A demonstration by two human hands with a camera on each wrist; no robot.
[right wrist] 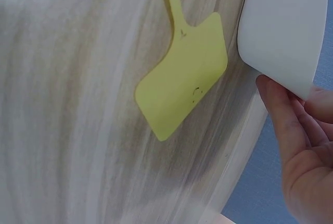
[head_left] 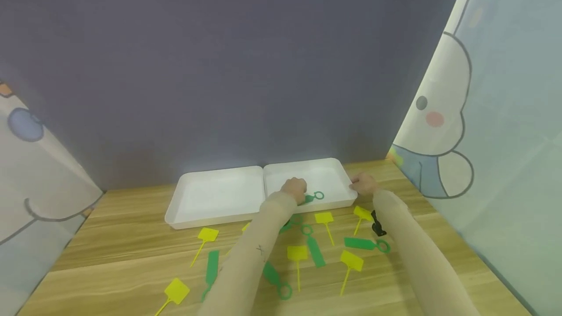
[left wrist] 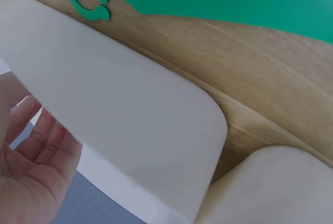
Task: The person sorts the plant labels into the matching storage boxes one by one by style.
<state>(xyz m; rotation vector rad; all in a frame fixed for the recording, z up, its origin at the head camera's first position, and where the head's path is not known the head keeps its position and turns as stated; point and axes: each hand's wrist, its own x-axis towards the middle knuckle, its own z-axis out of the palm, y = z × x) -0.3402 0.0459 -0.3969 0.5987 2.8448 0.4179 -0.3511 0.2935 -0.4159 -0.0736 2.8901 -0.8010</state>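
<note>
My left hand (head_left: 295, 190) reaches over the front wall into the right-hand white tray (head_left: 327, 169), beside a green ring-ended tag (head_left: 318, 195) lying partly covered by the hand. In the left wrist view the fingers (left wrist: 47, 140) look bent, but the tray wall (left wrist: 119, 99) hides their tips, so I cannot see whether they hold the tag. At the tray's right end, my right hand (head_left: 363, 184) pinches the wall (right wrist: 291, 36), with the thumb at the rim and a fingertip (right wrist: 264, 84) against the outside.
An empty-looking second white tray (head_left: 221, 194) adjoins on the left. Several yellow tags (head_left: 297, 252) and green tags (head_left: 314, 251) lie scattered over the wooden table (head_left: 118, 247) in front. A black object (head_left: 377, 224) lies by the right forearm. A dark wall stands behind; printed curtains hang at both sides.
</note>
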